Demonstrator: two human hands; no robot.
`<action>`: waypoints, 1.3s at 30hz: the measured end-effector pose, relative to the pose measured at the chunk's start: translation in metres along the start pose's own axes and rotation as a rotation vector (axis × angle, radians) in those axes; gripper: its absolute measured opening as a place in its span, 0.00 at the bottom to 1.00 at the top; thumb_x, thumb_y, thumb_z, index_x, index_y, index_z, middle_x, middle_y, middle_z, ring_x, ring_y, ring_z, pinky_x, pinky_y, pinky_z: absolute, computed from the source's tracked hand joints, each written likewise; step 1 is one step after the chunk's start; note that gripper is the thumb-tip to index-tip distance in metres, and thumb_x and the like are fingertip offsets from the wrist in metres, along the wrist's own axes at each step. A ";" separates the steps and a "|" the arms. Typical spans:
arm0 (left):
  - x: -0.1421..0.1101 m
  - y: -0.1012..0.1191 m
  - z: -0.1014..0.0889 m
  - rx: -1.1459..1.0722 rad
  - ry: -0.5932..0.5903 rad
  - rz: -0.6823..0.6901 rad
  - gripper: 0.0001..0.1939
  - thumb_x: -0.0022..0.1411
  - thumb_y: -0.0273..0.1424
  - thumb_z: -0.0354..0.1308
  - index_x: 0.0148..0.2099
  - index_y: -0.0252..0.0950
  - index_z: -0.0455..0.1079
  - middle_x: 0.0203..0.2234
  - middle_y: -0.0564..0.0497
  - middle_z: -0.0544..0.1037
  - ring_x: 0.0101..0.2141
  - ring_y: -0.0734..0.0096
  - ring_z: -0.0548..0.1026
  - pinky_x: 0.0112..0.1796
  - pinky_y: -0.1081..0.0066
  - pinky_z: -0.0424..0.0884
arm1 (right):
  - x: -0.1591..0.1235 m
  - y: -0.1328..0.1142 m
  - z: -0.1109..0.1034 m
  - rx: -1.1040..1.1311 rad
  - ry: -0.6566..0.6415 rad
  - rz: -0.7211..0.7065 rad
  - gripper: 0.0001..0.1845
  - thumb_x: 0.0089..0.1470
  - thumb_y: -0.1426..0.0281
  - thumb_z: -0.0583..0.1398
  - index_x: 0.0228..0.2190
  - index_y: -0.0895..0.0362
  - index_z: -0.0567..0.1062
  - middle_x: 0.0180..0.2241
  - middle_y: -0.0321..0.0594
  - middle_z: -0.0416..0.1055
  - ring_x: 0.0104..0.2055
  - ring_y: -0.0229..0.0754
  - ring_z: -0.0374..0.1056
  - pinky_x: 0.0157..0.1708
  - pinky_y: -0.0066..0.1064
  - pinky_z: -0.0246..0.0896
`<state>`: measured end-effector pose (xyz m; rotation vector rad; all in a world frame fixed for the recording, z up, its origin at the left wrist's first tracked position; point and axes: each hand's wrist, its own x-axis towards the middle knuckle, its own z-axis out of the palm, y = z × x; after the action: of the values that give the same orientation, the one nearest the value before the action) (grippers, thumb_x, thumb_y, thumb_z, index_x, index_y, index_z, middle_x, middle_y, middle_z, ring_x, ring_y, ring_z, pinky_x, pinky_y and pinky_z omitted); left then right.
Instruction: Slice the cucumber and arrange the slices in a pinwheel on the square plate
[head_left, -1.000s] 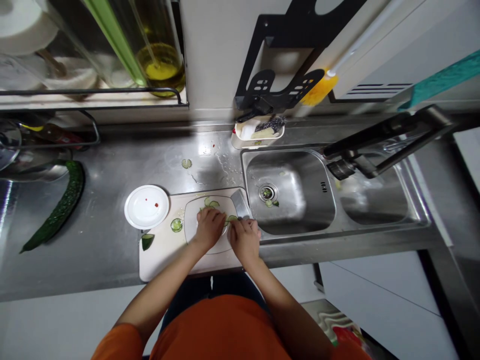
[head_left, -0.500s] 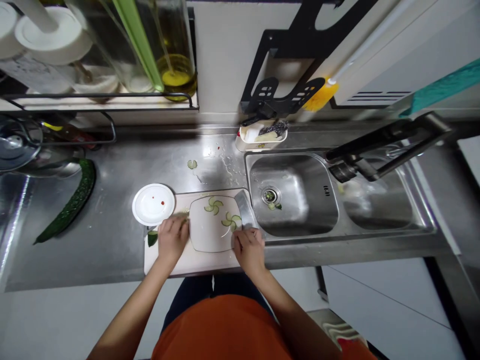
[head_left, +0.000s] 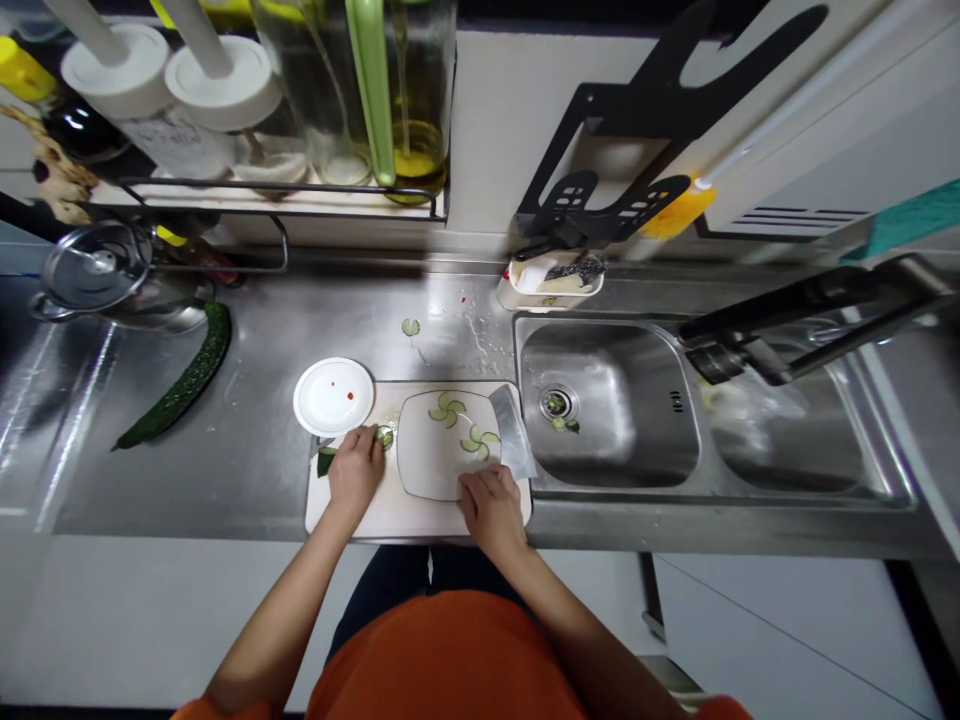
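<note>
My left hand (head_left: 355, 472) lies on the left part of the pale cutting board (head_left: 390, 518), fingers curled, fingertips pinching a round cucumber slice (head_left: 385, 437). A cut cucumber end (head_left: 325, 462) lies just left of that hand. My right hand (head_left: 491, 508) rests knuckles up at the near right rim of the square white plate (head_left: 424, 470), fingers curled; what they grip is hidden. The plate carries two pinwheels of cucumber slices (head_left: 448, 408). A cleaver blade (head_left: 512, 432) lies flat beside the plate, just beyond my right hand.
A small round white plate (head_left: 333, 396) sits left of the board. A whole cucumber (head_left: 180, 388) lies far left, near a pot lid (head_left: 94, 265). A stray slice (head_left: 410, 327) is on the steel counter. The sink (head_left: 607, 440), faucet (head_left: 787, 320) and soap dish (head_left: 551, 282) are at right.
My left hand left the plate and moved left to the loose cucumber slice on the board. My right hand slid back to the plate's near rim. A second pinwheel now shows.
</note>
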<state>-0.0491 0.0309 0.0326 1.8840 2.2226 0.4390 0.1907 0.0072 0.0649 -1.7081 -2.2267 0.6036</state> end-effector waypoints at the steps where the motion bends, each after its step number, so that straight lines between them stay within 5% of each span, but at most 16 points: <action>1: 0.001 0.000 0.000 -0.002 0.000 0.008 0.15 0.63 0.30 0.50 0.50 0.36 0.71 0.39 0.45 0.76 0.37 0.65 0.73 0.36 0.70 0.65 | 0.000 0.000 0.000 -0.001 0.000 -0.004 0.08 0.55 0.75 0.56 0.32 0.55 0.76 0.31 0.41 0.70 0.42 0.47 0.56 0.41 0.35 0.51; 15: 0.005 -0.004 -0.007 -0.178 -0.013 0.000 0.06 0.59 0.28 0.52 0.35 0.36 0.71 0.27 0.50 0.74 0.30 0.69 0.71 0.34 0.71 0.64 | 0.000 -0.004 0.002 0.042 -0.010 -0.012 0.08 0.55 0.75 0.56 0.32 0.56 0.76 0.30 0.41 0.70 0.42 0.46 0.57 0.40 0.35 0.53; 21: 0.003 -0.006 -0.022 -0.492 -0.180 -0.114 0.07 0.57 0.34 0.56 0.34 0.37 0.72 0.23 0.53 0.73 0.25 0.73 0.68 0.29 0.74 0.63 | 0.011 -0.007 0.010 0.186 -0.016 -0.058 0.10 0.56 0.75 0.54 0.32 0.57 0.75 0.29 0.41 0.69 0.37 0.44 0.60 0.41 0.36 0.56; 28: 0.000 0.023 -0.025 -0.882 -0.421 -0.244 0.12 0.53 0.39 0.61 0.36 0.36 0.75 0.25 0.52 0.75 0.26 0.74 0.70 0.30 0.74 0.65 | 0.038 -0.017 0.017 0.485 -0.008 0.007 0.14 0.54 0.73 0.56 0.43 0.55 0.75 0.39 0.42 0.75 0.43 0.45 0.66 0.48 0.41 0.57; 34: 0.000 0.043 -0.017 -0.996 -0.531 -0.276 0.14 0.52 0.39 0.62 0.37 0.35 0.75 0.26 0.50 0.76 0.28 0.72 0.71 0.31 0.73 0.67 | 0.047 -0.019 0.011 0.625 -0.068 0.218 0.06 0.52 0.69 0.59 0.31 0.54 0.78 0.30 0.38 0.75 0.36 0.42 0.69 0.39 0.34 0.61; 39: 0.002 0.048 -0.013 -1.014 -0.597 -0.314 0.16 0.55 0.44 0.59 0.34 0.35 0.76 0.27 0.50 0.77 0.29 0.72 0.71 0.31 0.73 0.66 | 0.045 -0.014 0.008 0.615 -0.012 0.196 0.06 0.52 0.68 0.60 0.29 0.54 0.77 0.29 0.37 0.74 0.35 0.41 0.68 0.36 0.32 0.60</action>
<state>-0.0097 0.0383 0.0614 0.9362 1.4096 0.6590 0.1636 0.0461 0.0629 -1.5832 -1.6345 1.1954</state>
